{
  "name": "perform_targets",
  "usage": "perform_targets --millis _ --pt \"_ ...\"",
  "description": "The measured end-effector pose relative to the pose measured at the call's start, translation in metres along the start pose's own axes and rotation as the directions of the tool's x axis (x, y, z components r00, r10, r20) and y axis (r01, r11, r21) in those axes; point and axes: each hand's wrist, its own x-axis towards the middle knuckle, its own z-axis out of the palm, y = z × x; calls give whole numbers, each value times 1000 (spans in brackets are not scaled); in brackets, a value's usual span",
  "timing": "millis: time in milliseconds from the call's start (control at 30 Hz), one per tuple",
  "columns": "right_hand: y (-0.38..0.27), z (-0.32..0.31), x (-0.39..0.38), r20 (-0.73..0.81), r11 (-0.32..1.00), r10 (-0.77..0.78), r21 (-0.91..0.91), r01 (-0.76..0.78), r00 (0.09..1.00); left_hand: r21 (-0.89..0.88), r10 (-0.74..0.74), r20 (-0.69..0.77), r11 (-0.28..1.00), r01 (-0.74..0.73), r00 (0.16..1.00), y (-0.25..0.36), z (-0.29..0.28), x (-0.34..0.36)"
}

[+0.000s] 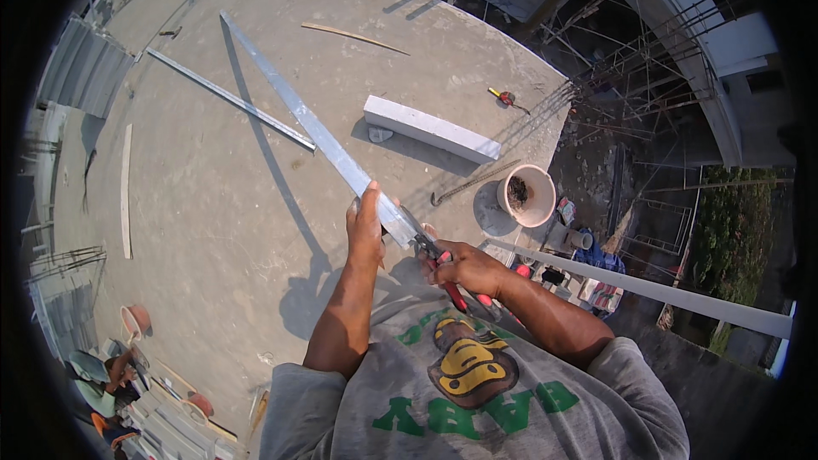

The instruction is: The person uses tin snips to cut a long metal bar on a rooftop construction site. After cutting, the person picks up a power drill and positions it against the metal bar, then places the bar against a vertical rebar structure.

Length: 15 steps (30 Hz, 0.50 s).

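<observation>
A long galvanized metal channel [302,115] slants up and away to the far left from in front of my chest. My left hand [366,226] is closed around it close to its near end, thumb lying along the top. Red-handled tin snips [455,296] are gripped in my right hand [469,268], their dark head meeting the near end of the channel. Whether the blades are apart or together I cannot tell. A second, thinner metal channel [230,98] lies on the concrete floor to the left of the held one.
Beyond my hands, a long white block [430,129] rests on the floor. To the right are a bucket [530,196] with dark residue, a hooked metal rod [469,183] and a tape measure [506,97]. Scaffolding [635,25] stands past the floor's edge. A person [106,370] is at lower left.
</observation>
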Motion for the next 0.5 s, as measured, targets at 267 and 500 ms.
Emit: perform_targets --millis 267,500 --pt "-1 3 -1 -45 996 -85 38 87 995 6 -4 11 1000 4 1000 1 -2 0" --pt "1 6 -2 -56 989 -81 123 88 995 -16 12 20 1000 -12 1000 -1 -2 2"
